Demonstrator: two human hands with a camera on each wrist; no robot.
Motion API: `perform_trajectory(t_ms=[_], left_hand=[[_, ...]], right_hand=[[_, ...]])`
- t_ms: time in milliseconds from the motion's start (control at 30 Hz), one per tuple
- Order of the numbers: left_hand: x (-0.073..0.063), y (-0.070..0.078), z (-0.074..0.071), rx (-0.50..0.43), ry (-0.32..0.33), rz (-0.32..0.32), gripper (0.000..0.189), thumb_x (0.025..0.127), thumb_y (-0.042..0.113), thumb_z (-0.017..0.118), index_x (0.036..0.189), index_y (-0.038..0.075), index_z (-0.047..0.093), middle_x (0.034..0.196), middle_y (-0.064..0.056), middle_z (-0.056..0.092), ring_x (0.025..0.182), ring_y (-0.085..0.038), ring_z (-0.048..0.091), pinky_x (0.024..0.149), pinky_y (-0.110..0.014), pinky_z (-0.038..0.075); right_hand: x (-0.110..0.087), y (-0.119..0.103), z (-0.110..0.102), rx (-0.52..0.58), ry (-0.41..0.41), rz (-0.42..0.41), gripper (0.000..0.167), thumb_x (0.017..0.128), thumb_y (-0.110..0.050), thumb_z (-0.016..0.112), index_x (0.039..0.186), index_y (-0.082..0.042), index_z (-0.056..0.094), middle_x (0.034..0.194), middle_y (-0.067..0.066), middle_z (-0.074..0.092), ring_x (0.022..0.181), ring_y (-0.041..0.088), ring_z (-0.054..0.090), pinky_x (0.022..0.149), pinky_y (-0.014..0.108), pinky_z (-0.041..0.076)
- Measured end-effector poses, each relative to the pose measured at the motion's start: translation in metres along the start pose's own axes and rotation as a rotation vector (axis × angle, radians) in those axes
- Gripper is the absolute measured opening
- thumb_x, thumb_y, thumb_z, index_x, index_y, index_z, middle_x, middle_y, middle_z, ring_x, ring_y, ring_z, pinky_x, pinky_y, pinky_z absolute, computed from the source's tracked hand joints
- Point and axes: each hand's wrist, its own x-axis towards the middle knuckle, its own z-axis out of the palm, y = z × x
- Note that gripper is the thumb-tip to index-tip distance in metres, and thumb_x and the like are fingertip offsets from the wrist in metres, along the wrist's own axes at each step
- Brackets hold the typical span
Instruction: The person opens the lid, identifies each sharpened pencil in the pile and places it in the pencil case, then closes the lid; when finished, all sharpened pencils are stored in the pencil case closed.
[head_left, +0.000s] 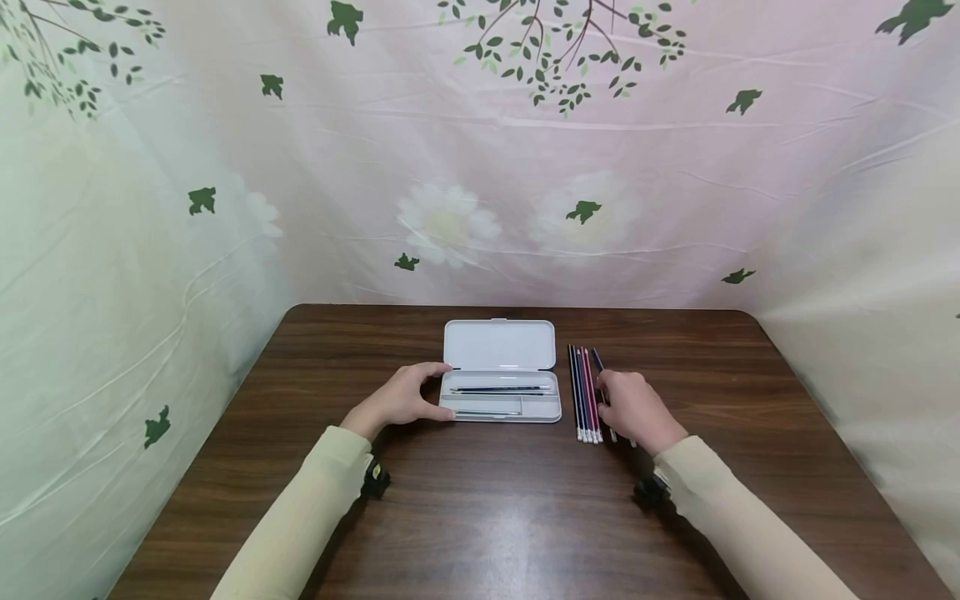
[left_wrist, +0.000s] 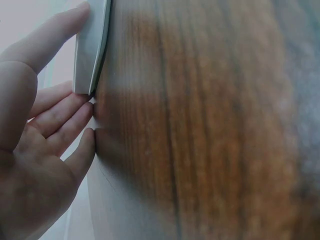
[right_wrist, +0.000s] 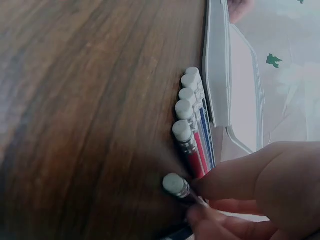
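On the table lies a white pencil case point(head_left: 538, 407), its lid point(head_left: 498, 344) folded open toward the back. Slim dark pencils point(head_left: 498, 389) rest in its compartments. My left hand point(head_left: 401, 393) spans the case's left end, thumb at the front corner and fingers at the back corner. To the right of the case, several pencils point(head_left: 584, 396) lie side by side, white erasers toward me. Thumb and fingers of my right hand point(head_left: 636, 407) pinch a pencil point(right_wrist: 175, 185) near its eraser end, just right of that row. Another dark pencil point(right_wrist: 180, 233) shows partly beneath the hand.
The brown wood-grain table point(head_left: 487, 517) reaches back to a printed cloth point(head_left: 480, 167) with leaves, birds and flowers. More cloth hangs at the left and right sides. Each wrist carries a small black camera point(head_left: 376, 479).
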Motion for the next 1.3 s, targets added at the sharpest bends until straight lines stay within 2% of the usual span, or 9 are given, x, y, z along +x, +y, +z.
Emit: perform_trajectory(t_ms=[100, 300, 433, 600, 700, 833, 1067, 1300], left_hand=[[0.0, 0.0, 0.0, 0.001, 0.001, 0.006, 0.086, 0.077, 0.041, 0.095, 0.149, 0.01, 0.057, 0.149, -0.009, 0.058, 0.141, -0.025, 0.051, 0.119, -0.048, 0.039], [0.0, 0.0, -0.001, 0.002, 0.001, 0.015, 0.086, 0.077, 0.041, 0.095, 0.149, 0.01, 0.057, 0.148, -0.009, 0.059, 0.14, -0.025, 0.051, 0.119, -0.049, 0.04], [0.0, 0.0, 0.0, 0.008, -0.001, 0.015, 0.086, 0.078, 0.041, 0.095, 0.149, 0.01, 0.057, 0.148, -0.008, 0.059, 0.14, -0.025, 0.052, 0.119, -0.048, 0.04], [0.001, 0.001, -0.001, 0.015, -0.002, 0.009, 0.087, 0.078, 0.042, 0.094, 0.149, 0.01, 0.057, 0.148, -0.008, 0.059, 0.139, -0.025, 0.052, 0.119, -0.048, 0.04], [0.0, 0.001, -0.001, 0.015, -0.002, 0.003, 0.087, 0.077, 0.043, 0.094, 0.149, 0.01, 0.057, 0.148, -0.009, 0.059, 0.14, -0.025, 0.052, 0.119, -0.048, 0.04], [0.0, 0.001, -0.001, 0.012, -0.004, 0.0, 0.087, 0.077, 0.042, 0.095, 0.149, 0.01, 0.057, 0.148, -0.009, 0.059, 0.139, -0.025, 0.052, 0.119, -0.048, 0.04], [0.0, 0.001, -0.001, 0.01, -0.005, 0.008, 0.086, 0.078, 0.042, 0.094, 0.149, 0.01, 0.057, 0.147, -0.009, 0.059, 0.139, -0.025, 0.052, 0.119, -0.048, 0.04], [0.0, 0.0, -0.001, 0.014, -0.005, 0.008, 0.086, 0.078, 0.042, 0.094, 0.149, 0.01, 0.057, 0.148, -0.008, 0.059, 0.139, -0.025, 0.052, 0.119, -0.048, 0.04]], right_hand=[[0.001, -0.003, 0.0, -0.005, -0.017, 0.034, 0.016, 0.084, -0.001, 0.072, 0.099, 0.002, 0.071, 0.073, 0.005, 0.065, 0.061, 0.019, 0.055, 0.055, 0.036, 0.049], [0.002, -0.009, -0.001, -0.005, -0.024, 0.088, 0.016, 0.082, 0.0, 0.074, 0.097, 0.001, 0.068, 0.081, 0.011, 0.069, 0.064, 0.023, 0.059, 0.056, 0.04, 0.053], [0.001, -0.011, -0.005, 0.003, -0.041, 0.133, 0.016, 0.084, -0.002, 0.074, 0.097, 0.002, 0.066, 0.076, 0.009, 0.065, 0.061, 0.022, 0.059, 0.054, 0.038, 0.052], [0.001, -0.012, -0.014, 0.008, -0.027, 0.144, 0.01, 0.085, -0.005, 0.072, 0.091, 0.002, 0.069, 0.068, 0.005, 0.063, 0.059, 0.02, 0.057, 0.054, 0.037, 0.049], [0.0, -0.013, -0.019, 0.014, -0.021, 0.143, 0.015, 0.086, -0.007, 0.073, 0.098, 0.003, 0.073, 0.077, 0.007, 0.069, 0.066, 0.021, 0.06, 0.058, 0.038, 0.051], [0.0, -0.015, -0.02, 0.033, -0.019, 0.116, 0.02, 0.088, -0.008, 0.073, 0.105, 0.002, 0.075, 0.088, 0.009, 0.072, 0.074, 0.022, 0.061, 0.065, 0.041, 0.053], [0.001, -0.025, -0.015, 0.083, -0.003, 0.024, 0.017, 0.088, -0.004, 0.07, 0.104, 0.002, 0.073, 0.091, 0.009, 0.07, 0.079, 0.021, 0.062, 0.07, 0.041, 0.057], [0.008, -0.044, -0.009, 0.075, -0.01, -0.076, 0.02, 0.087, 0.001, 0.065, 0.106, 0.003, 0.072, 0.096, 0.012, 0.067, 0.087, 0.024, 0.062, 0.077, 0.044, 0.056]])
